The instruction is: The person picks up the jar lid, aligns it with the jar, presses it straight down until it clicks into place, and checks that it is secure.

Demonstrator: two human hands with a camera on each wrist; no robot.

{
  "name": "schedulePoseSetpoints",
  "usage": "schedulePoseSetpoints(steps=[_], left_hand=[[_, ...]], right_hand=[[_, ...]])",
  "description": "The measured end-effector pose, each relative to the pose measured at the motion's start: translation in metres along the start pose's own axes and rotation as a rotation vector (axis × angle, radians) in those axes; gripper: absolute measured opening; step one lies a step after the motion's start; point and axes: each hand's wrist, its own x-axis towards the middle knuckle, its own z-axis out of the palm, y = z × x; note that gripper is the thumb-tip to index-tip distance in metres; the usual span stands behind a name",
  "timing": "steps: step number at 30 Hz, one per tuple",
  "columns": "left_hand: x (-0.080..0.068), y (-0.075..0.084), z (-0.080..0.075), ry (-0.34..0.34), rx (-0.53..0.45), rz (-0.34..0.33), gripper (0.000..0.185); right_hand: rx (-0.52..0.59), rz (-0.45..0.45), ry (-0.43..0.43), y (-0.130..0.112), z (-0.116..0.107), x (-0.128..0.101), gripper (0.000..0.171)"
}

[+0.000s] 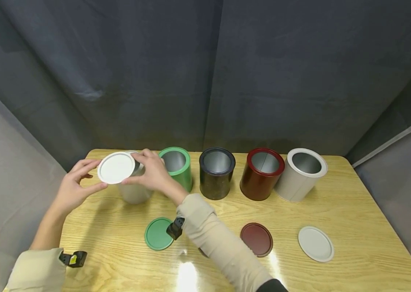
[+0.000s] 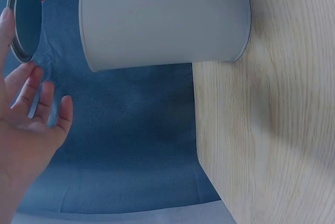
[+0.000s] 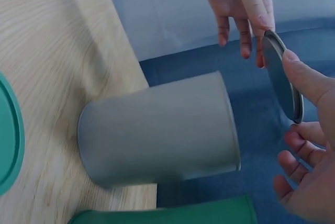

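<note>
From the head view, my left hand [image 1: 75, 184] and right hand [image 1: 152, 172] hold a white lid [image 1: 116, 167] by its edges, just above the grey can [image 1: 134, 190] at the left end of the row on the worktop [image 1: 355, 211].

The left wrist view shows my left hand's fingers [image 2: 39, 101] fairly straight against the lid's rim.

In the right wrist view, my right thumb [image 3: 303, 77] presses the lid, beyond the can's open end.

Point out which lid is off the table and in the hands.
The white lid, pinched at its rim by the left hand and right hand above the leftmost can. The green, dark red and grey lids lie flat on the table.
</note>
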Motion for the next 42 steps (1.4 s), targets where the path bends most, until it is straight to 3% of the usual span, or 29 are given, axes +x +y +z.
schedulePoseSetpoints(steps=[3, 9, 13, 26, 42], left_hand=[[0.003, 0.005, 0.002, -0.002, 0.024, -0.005, 0.056], [0.007, -0.025, 0.005, -0.023, 0.053, -0.014, 0.059], [0.009, -0.035, 0.006, -0.044, 0.058, -0.026, 0.06], [0.017, -0.052, 0.013, -0.105, 0.075, -0.099, 0.059], [0.021, -0.059, 0.017, -0.141, 0.009, -0.179, 0.058]], right_hand=[[-0.019, 0.002, 0.002, 0.003, 0.001, 0.003, 0.076], [-0.043, 0.006, -0.006, 0.008, 0.002, 0.006, 0.076], [-0.043, 0.009, -0.006, 0.01, 0.002, 0.01, 0.077], [-0.044, 0.036, -0.043, 0.022, 0.011, 0.021, 0.078], [-0.216, 0.041, -0.117, 0.029, 0.015, 0.034, 0.08]])
